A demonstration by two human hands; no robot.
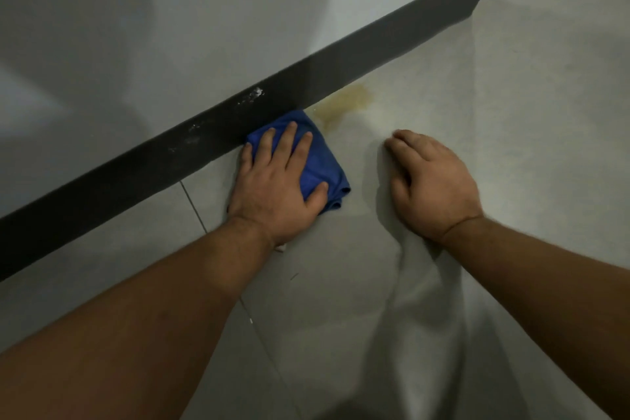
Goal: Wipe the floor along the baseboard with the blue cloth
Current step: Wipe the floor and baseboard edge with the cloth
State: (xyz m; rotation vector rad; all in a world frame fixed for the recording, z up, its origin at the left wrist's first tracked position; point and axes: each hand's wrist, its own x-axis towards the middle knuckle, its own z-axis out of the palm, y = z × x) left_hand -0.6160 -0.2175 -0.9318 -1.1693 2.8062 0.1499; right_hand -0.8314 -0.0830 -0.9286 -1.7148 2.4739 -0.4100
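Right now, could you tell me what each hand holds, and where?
Nothing is gripped: the left hand presses flat on the cloth's middle; the right hand rests on the bare floor.

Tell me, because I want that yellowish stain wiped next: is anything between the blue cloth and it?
Nothing visible does. The blue cloth, pressed under the left hand, lies against the baseboard with its corner right by the yellowish stain. The right hand rests on the floor farther from the wall, off that path.
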